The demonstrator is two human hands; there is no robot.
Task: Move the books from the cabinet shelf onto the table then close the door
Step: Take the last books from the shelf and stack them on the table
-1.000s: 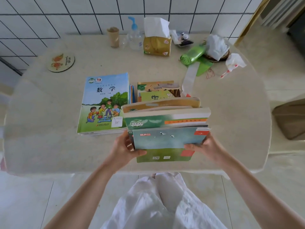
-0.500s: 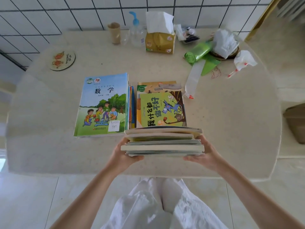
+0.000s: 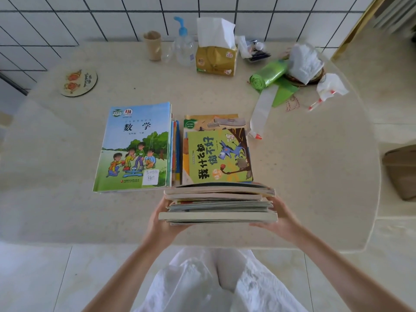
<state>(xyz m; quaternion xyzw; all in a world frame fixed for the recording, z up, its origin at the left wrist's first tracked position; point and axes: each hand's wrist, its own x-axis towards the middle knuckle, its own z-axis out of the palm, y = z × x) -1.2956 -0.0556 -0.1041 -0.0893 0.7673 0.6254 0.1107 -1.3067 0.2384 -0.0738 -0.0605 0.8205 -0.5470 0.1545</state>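
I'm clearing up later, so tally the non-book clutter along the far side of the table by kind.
Paper cup: 1
Pump bottle: 1
Tissue box: 1
Green bag roll: 1
Round coaster: 1
Total: 5
The crumpled white bits at the far right are too jumbled to count.

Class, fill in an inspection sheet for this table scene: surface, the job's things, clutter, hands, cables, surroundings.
Surface: pale table, speckled.
Job's things: held stack of books; maths textbook and donkey picture book top two piles lying flat.
Clutter: tissue box, pump bottle, paper cup, green bag roll, coaster.
Hands: left hand and right hand grip the stack's ends.
Cables: nothing seen.
Surroundings: tiled wall; cabinet not visible.
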